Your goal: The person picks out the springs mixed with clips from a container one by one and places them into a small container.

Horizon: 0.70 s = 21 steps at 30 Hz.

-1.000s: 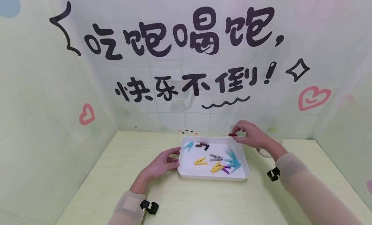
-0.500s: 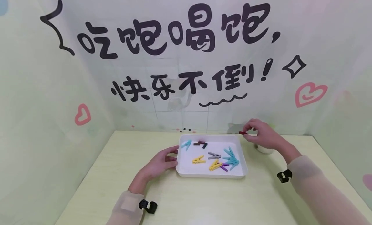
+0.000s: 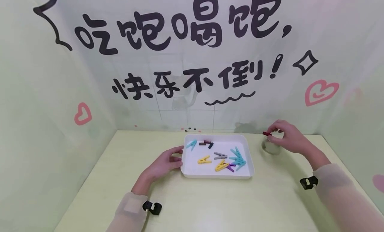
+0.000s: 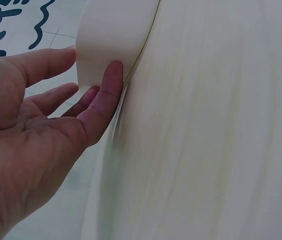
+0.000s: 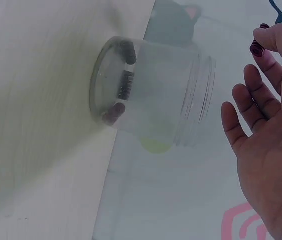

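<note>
My right hand (image 3: 289, 137) pinches a small dark red coil spring (image 3: 266, 134) between thumb and forefinger, above a clear jar (image 3: 271, 148). In the right wrist view, the spring (image 5: 256, 48) is outside the jar's open mouth, and several dark springs (image 5: 126, 85) lie at the jar's bottom. My left hand (image 3: 162, 163) rests its fingertips on the left wall of a white tray (image 3: 216, 176); the left wrist view shows them against the tray's outer side (image 4: 103, 35). Springs (image 3: 207, 142) in brown, red and black lie in the tray's back left part.
Clothespins share the tray: turquoise ones (image 3: 238, 160), yellow ones (image 3: 204, 160), a grey one (image 3: 220, 155) and a purple one (image 3: 230, 167). The pale wooden table (image 3: 210, 205) meets a printed curtain (image 3: 144, 122) behind and at both sides.
My right hand has carried the red spring rightward, from the tray's back right corner to over the jar. The left hand stays at the tray's left wall.
</note>
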Each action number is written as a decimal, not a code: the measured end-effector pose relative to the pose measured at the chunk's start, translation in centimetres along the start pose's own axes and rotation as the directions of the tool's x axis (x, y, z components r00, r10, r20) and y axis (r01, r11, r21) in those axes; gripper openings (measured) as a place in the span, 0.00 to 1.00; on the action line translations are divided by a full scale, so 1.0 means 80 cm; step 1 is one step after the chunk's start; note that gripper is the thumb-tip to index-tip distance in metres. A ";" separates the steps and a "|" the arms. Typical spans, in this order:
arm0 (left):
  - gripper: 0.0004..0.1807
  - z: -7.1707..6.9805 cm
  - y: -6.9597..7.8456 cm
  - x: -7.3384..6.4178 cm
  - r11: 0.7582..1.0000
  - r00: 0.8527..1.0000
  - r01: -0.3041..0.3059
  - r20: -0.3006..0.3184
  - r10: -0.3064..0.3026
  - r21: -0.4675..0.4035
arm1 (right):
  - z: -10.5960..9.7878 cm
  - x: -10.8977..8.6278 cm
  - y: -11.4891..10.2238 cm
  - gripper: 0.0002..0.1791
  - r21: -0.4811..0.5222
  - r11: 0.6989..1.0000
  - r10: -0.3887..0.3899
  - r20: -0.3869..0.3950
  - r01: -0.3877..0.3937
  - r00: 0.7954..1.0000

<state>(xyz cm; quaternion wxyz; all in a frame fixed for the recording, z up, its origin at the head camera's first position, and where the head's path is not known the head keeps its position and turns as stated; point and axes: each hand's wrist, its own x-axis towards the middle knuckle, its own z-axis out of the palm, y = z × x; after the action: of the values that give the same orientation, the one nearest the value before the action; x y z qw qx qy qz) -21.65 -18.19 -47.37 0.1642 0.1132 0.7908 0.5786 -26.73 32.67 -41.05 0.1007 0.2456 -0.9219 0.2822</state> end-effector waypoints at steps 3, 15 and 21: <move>0.37 -0.001 0.001 0.001 1.000 1.000 -0.008 0.008 0.008 0.003 | -0.004 -0.008 0.010 0.07 -0.018 1.000 0.000 -0.017 0.000 1.000; 0.37 -0.002 -0.001 0.003 1.000 1.000 -0.001 -0.003 0.001 0.012 | -0.018 -0.024 0.037 0.06 -0.058 0.998 0.014 -0.044 -0.017 0.999; 0.37 -0.002 0.000 0.002 1.000 1.000 -0.009 0.016 0.009 -0.006 | -0.020 -0.020 0.048 0.04 -0.072 0.996 0.057 -0.026 -0.059 0.998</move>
<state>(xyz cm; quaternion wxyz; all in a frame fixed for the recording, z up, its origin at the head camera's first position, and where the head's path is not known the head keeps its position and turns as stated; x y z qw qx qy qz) -21.90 -18.29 -47.35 0.1682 0.1207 0.7873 0.5808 -27.26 37.02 -42.08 0.1124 0.2116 -0.9370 0.2542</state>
